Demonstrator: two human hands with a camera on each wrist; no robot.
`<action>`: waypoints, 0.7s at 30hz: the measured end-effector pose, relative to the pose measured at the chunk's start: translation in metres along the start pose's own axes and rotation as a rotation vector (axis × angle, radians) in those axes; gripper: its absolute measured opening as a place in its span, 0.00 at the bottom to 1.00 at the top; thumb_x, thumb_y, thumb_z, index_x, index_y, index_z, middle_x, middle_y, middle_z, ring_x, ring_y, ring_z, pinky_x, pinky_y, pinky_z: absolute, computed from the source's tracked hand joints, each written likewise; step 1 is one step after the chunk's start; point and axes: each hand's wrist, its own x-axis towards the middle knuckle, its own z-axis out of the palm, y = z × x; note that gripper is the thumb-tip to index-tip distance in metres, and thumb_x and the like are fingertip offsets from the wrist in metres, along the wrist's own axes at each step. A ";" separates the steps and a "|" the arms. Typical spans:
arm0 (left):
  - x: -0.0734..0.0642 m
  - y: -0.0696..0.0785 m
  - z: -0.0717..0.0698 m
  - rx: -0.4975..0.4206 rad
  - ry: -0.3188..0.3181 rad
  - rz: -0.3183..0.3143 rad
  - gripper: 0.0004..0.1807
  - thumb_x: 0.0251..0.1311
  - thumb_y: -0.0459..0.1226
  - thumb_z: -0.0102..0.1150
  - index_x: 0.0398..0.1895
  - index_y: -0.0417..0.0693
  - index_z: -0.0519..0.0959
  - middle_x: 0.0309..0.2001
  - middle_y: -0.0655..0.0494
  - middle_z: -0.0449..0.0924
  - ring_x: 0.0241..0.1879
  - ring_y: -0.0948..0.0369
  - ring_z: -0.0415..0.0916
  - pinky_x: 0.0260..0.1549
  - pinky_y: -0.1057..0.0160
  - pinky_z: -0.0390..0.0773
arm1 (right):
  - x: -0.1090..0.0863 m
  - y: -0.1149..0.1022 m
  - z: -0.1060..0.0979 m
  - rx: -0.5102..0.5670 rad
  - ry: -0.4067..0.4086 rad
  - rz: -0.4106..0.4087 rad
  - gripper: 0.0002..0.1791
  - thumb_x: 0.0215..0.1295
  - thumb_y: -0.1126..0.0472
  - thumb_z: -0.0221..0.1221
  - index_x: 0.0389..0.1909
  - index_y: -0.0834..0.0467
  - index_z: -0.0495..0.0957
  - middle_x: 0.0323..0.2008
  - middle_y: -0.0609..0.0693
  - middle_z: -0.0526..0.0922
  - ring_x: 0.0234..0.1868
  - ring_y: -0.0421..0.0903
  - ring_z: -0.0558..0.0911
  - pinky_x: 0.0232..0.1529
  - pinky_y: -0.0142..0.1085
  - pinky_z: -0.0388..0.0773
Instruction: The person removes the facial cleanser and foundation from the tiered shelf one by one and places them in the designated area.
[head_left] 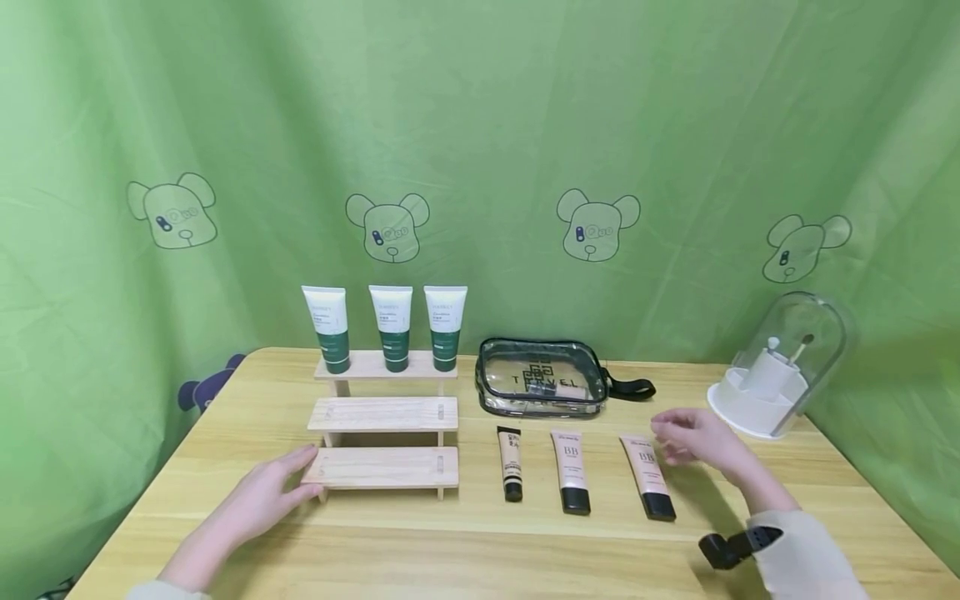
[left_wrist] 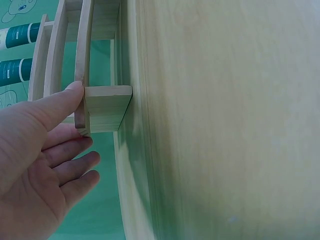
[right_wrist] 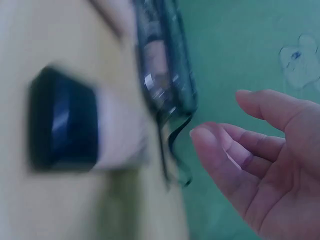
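At the left end of a three-step wooden display stand, my left hand pinches the lowest board between thumb and index finger; the other fingers hang loosely below. My right hand hovers just right of a pink BB cream tube with a black cap, its fingers loosely bent around nothing. A second BB cream tube and a smaller beige tube with black ends lie to the left of it. In the right wrist view the nearest tube is blurred.
Three green-and-white tubes stand on the stand's top step. Behind the lying tubes is a clear travel pouch with items inside and a black strap. A domed white brush holder stands at the back right, before a green curtain.
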 end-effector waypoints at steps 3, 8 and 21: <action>0.000 0.000 0.000 -0.006 -0.001 -0.001 0.30 0.55 0.38 0.62 0.57 0.28 0.68 0.58 0.34 0.67 0.56 0.39 0.65 0.55 0.41 0.63 | 0.010 -0.018 0.000 -0.004 0.003 -0.042 0.28 0.66 0.59 0.53 0.55 0.79 0.62 0.40 0.65 0.77 0.37 0.56 0.80 0.37 0.42 0.82; 0.000 0.000 0.000 -0.010 -0.007 -0.001 0.31 0.55 0.39 0.61 0.58 0.28 0.68 0.58 0.34 0.66 0.56 0.39 0.65 0.56 0.41 0.63 | 0.027 -0.051 0.007 -0.017 0.012 -0.127 0.27 0.66 0.58 0.55 0.54 0.78 0.64 0.40 0.63 0.78 0.35 0.50 0.80 0.36 0.40 0.82; 0.001 -0.002 0.001 -0.008 -0.015 0.000 0.31 0.55 0.40 0.62 0.58 0.28 0.68 0.59 0.34 0.66 0.56 0.39 0.65 0.55 0.42 0.63 | 0.066 -0.143 0.049 -0.058 0.021 -0.284 0.21 0.63 0.62 0.57 0.52 0.71 0.69 0.40 0.62 0.79 0.34 0.49 0.80 0.34 0.36 0.82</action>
